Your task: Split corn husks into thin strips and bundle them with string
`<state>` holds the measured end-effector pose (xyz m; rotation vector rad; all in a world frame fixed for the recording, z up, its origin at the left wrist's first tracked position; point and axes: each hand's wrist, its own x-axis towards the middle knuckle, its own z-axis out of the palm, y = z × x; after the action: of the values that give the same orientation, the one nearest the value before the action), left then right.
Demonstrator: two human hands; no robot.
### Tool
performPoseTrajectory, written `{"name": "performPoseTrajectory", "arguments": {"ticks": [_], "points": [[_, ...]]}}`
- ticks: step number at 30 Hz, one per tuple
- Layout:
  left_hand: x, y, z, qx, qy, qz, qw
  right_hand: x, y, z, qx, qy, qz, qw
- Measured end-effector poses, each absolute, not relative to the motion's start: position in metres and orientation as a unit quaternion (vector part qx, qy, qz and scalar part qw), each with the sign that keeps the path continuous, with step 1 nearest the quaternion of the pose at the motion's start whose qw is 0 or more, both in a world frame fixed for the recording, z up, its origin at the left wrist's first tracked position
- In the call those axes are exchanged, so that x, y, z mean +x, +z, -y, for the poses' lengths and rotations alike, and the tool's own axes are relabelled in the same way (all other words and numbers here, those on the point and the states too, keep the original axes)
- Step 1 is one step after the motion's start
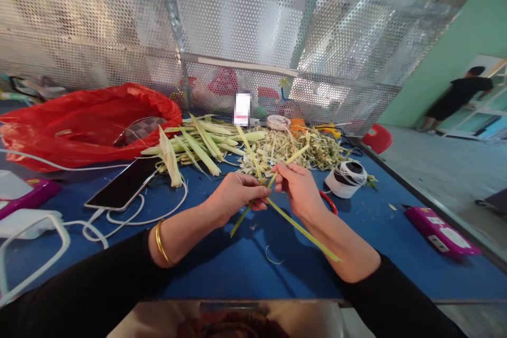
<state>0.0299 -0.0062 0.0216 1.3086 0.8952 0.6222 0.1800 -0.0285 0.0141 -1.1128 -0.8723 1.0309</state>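
Observation:
My left hand (234, 195) and my right hand (298, 186) meet above the blue table (237, 264), both pinched on thin green-yellow leaf strips (295, 226). The strips cross between my fingers; one runs down right over my right forearm, another points up toward the pile. A gold bangle sits on my left wrist. Behind my hands lies a heap of pale green leaves (202, 148) and shredded leaf scraps (301, 150).
A red plastic bag (79, 121) lies at the left, a phone (124, 184) with white cables beside it. A spool of white thread (347, 178) and red-handled scissors (329, 202) sit right of my hands. A magenta box (439, 229) is near the right edge. Perforated metal panels stand behind. A person stands far right.

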Motion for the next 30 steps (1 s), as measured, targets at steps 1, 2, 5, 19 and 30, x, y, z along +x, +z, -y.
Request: {"name": "performPoseTrajectory", "arguments": {"ticks": [1,2,5,19,30], "points": [[0.029,0.021,0.005,0.574,0.276,-0.398,0.660,0.180,0.013,0.028,-0.483,0.457,0.381,0.643],[0.029,0.021,0.004,0.570,0.277,-0.400,0.662,0.181,0.013,0.027,-0.478,0.460,0.386,0.641],[0.027,0.023,0.003,0.574,0.276,-0.388,0.666,0.182,0.014,0.026,-0.469,0.450,0.404,0.644],[0.023,0.023,-0.009,0.419,0.508,-0.391,0.644,0.167,0.006,0.032,-0.526,0.433,0.542,0.492],[0.029,0.021,-0.003,0.400,0.511,-0.374,0.663,0.143,0.004,0.051,-0.497,0.366,0.642,0.455]]}}
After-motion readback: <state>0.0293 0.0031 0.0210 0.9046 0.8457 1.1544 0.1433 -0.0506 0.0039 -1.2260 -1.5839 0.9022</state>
